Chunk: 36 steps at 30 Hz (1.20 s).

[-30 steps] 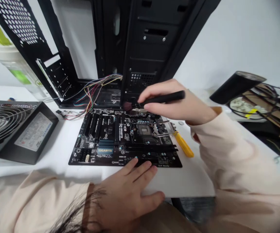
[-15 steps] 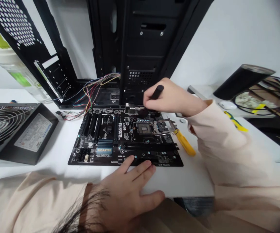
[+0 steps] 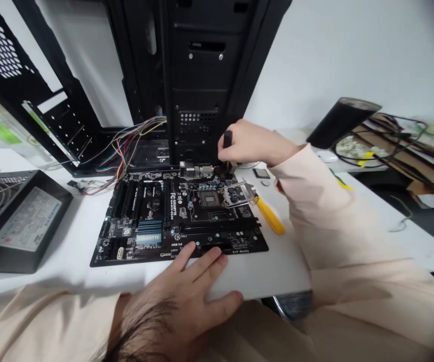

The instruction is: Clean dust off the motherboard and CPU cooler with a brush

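Shifted right along the far edge of the motherboard [image 3: 198, 213] since a second ago, with the black brush [image 3: 227, 139] swung from near level to near upright: right hand [image 3: 247, 143], fingers closed round the handle. Bristles probably down by the motherboard's far right corner; too dark there to be sure. Left hand [image 3: 187, 294] at the motherboard's near edge, fingers loosely spread, tips touching it.

Can read GIGABYTE and GA-B75-DS3V left of the socket [image 3: 210, 199], GIGABYTE again, blurred, on the blue heatsink [image 3: 149, 232], plus USB 3.0 and ErP Ready toward the motherboard's near edge. Cannot read the label [image 3: 26, 218] on the power supply [image 3: 38, 246], left of the motherboard.

Standing behind the motherboard: black PC case [image 3: 209, 70], partly hiding a bottle [image 3: 0, 130]. Trailing toward the motherboard's far left corner: coloured wires [image 3: 122, 158]. Just right of the motherboard: yellow-handled tool [image 3: 270, 216], square chip [image 3: 261, 173]. Well right of the motherboard: black cylinder [image 3: 339, 123], tangled cables. Under the motherboard, white table [image 3: 262, 271]; beyond, plain white wall [image 3: 333, 45].
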### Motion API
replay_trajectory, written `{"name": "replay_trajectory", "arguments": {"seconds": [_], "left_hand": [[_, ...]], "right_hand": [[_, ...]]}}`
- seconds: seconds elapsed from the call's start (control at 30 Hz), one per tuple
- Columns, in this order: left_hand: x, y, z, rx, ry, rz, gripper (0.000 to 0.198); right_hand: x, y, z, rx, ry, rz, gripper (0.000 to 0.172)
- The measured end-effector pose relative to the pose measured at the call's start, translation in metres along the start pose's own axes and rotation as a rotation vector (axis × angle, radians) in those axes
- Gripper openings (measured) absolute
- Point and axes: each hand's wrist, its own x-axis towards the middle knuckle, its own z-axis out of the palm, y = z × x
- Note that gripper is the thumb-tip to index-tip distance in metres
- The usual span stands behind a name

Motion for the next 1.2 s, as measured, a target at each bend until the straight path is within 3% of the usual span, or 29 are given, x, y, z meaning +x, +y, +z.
{"name": "replay_trajectory", "arguments": {"seconds": [0.1, 0.2, 0.3, 0.4, 0.63, 0.73, 0.87, 1.07, 1.13, 1.2], "left_hand": [[0.002, 0.0, -0.004, -0.007, -0.022, 0.011, 0.051], [0.002, -0.002, -0.002, 0.012, -0.051, 0.021, 0.052], [0.001, -0.005, 0.007, 0.033, -0.034, 0.06, 0.061], [0.0, -0.006, 0.012, 0.077, 0.011, 0.072, 0.057], [0.001, -0.005, 0.009, 0.056, 0.005, 0.055, 0.051], [-0.001, -0.007, 0.016, 0.098, 0.043, 0.07, 0.051], [-0.003, -0.006, 0.016, 0.142, 0.004, 0.053, 0.054], [-0.003, -0.005, 0.014, 0.141, 0.027, 0.046, 0.053], [-0.003, -0.007, 0.018, 0.123, 0.026, 0.074, 0.056], [-0.003, -0.008, 0.019, 0.119, 0.018, 0.075, 0.057]], "right_hand": [[-0.003, -0.003, -0.003, 0.2, 0.074, -0.133, 0.013], [-0.002, -0.005, 0.001, 0.257, -0.012, -0.214, 0.016], [0.001, 0.0, 0.0, 0.069, -0.118, -0.108, 0.013], [-0.001, 0.004, -0.008, -0.117, -0.056, 0.021, 0.009], [-0.015, -0.011, -0.018, -0.008, 0.051, -0.103, 0.011], [-0.009, -0.008, -0.013, 0.02, -0.026, -0.146, 0.012], [-0.003, 0.013, -0.02, -0.123, -0.16, -0.026, 0.009], [-0.012, 0.025, -0.039, -0.025, 0.026, -0.047, 0.01], [-0.013, 0.021, -0.037, 0.089, -0.046, -0.104, 0.007], [-0.009, 0.023, -0.031, 0.158, -0.2, -0.146, 0.009]]}}
